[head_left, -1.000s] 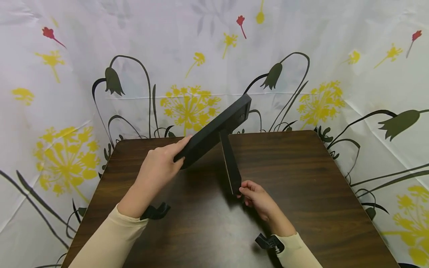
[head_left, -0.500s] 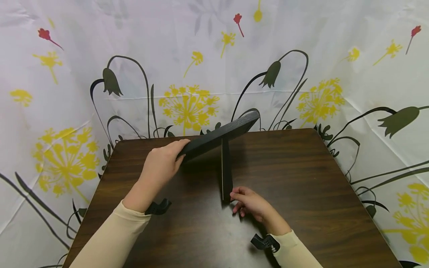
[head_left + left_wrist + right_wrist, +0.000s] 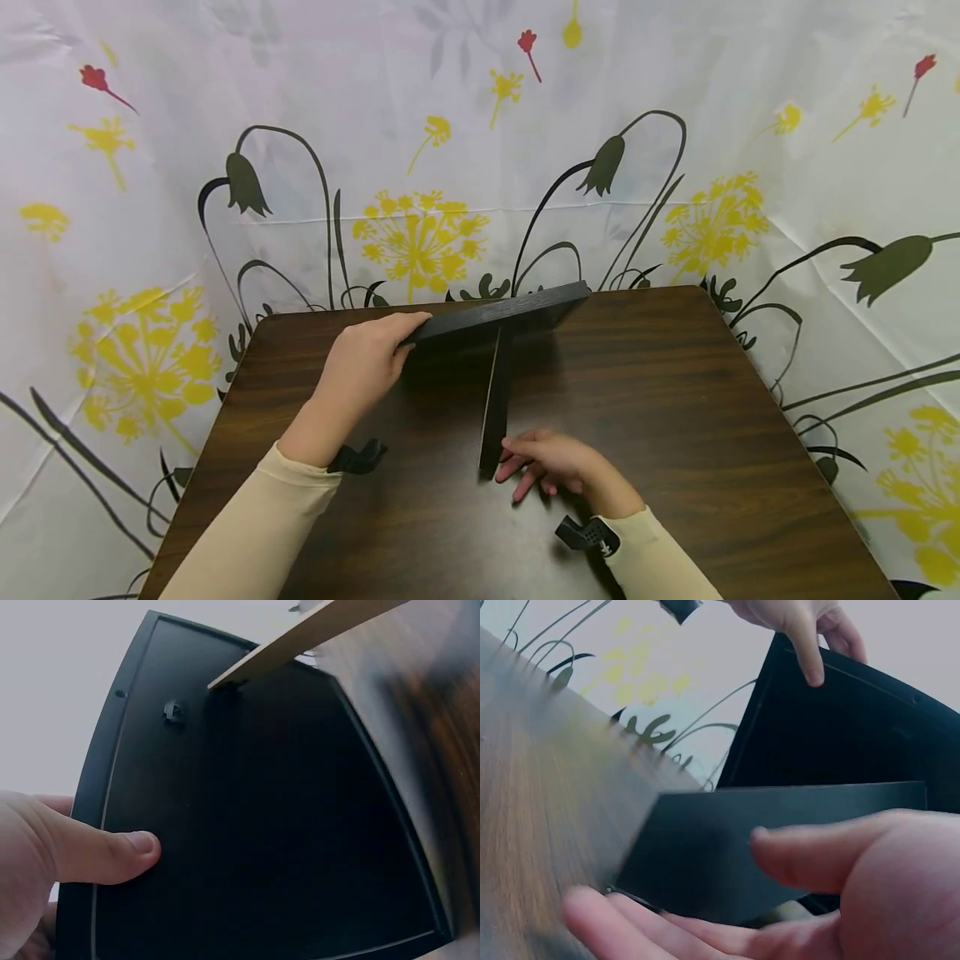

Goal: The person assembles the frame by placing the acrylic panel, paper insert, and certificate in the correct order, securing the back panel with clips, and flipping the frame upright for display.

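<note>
A black picture frame [image 3: 517,310] stands tilted on the table, its back facing me. From that back a flat easel leg [image 3: 497,408] folds out and reaches down to the tabletop. My left hand [image 3: 365,358] grips the frame's left edge; in the left wrist view its thumb presses on the black backing [image 3: 255,802], below a small hanger clip [image 3: 173,712]. By the leg's lower end is my right hand [image 3: 558,462], fingers loosely spread. In the right wrist view its thumb and fingers lie apart on either side of the leg [image 3: 705,832]. The frame's front is hidden.
Everything stands on a dark wood-grain table [image 3: 675,433] with rounded far corners. Behind it hangs a white curtain [image 3: 465,125] printed with yellow, red and green flowers. Each wrist carries a black camera mount.
The frame's raised right end has come down, and the leg's lower end has swung toward me and left. My right hand moved with it, loosening its pinch. The left hand kept its grip.
</note>
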{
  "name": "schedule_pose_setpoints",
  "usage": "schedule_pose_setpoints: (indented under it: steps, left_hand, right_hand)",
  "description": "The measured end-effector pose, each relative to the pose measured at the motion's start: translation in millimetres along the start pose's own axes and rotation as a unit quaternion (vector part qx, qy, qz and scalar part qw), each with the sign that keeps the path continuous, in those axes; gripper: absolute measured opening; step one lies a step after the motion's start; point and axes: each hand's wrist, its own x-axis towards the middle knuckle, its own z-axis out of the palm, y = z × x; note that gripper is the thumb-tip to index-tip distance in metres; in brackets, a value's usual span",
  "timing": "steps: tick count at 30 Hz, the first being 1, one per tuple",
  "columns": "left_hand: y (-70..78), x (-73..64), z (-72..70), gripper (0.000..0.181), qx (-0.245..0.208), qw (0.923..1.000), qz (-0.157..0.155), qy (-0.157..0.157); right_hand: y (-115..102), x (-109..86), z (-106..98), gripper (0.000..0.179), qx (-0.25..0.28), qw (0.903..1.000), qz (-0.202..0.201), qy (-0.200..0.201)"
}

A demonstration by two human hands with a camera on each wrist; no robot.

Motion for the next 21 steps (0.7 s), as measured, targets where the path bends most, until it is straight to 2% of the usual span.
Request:
schedule_pose_setpoints:
  steps: [4, 13, 15, 17, 18, 19, 20, 21]
  left_hand:
    - [0.7, 3.3, 1.1, 0.053, -0.003, 1.0000, -0.002, -0.006]
    - [-2.0, 3.5, 4.8, 0.052, 0.008, 0.9999, 0.009, -0.012]
    - [-2.9, 3.1, 5.3, 0.052, 0.010, 0.9998, 0.010, -0.014]
    - [-3.8, 3.1, 5.3, 0.051, 0.012, 0.9997, 0.013, -0.016]
    - [-4.3, 3.3, 5.1, 0.052, 0.012, 0.9997, 0.014, -0.016]
    - [-4.8, 3.5, 4.7, 0.051, 0.013, 0.9996, 0.017, -0.017]
    - [-5.5, 3.8, 4.4, 0.051, 0.014, 0.9996, 0.020, -0.016]
    - [-6.1, 4.2, 4.1, 0.051, 0.014, 0.9995, 0.024, -0.013]
  right_hand:
    - [-1, 1.0, -1, 0.050, -0.003, 0.9992, 0.011, -0.039]
    - [-6, -3.5, -8, 0.056, -0.009, 0.9987, 0.007, -0.050]
    - [-9, -7.2, -14, 0.055, -0.008, 0.9997, -0.012, -0.019]
    - [-15, -13.1, -23, 0.049, -0.005, 0.9962, -0.060, 0.063]
    - [-20, -16.3, -28, 0.046, -0.006, 0.9879, -0.097, 0.121]
    - [-26, -20.3, -33, 0.043, -0.010, 0.9728, -0.142, 0.183]
    - [-33, -24.1, -38, 0.041, -0.024, 0.9505, -0.189, 0.245]
    - [-41, -27.9, -44, 0.043, -0.047, 0.9226, -0.238, 0.300]
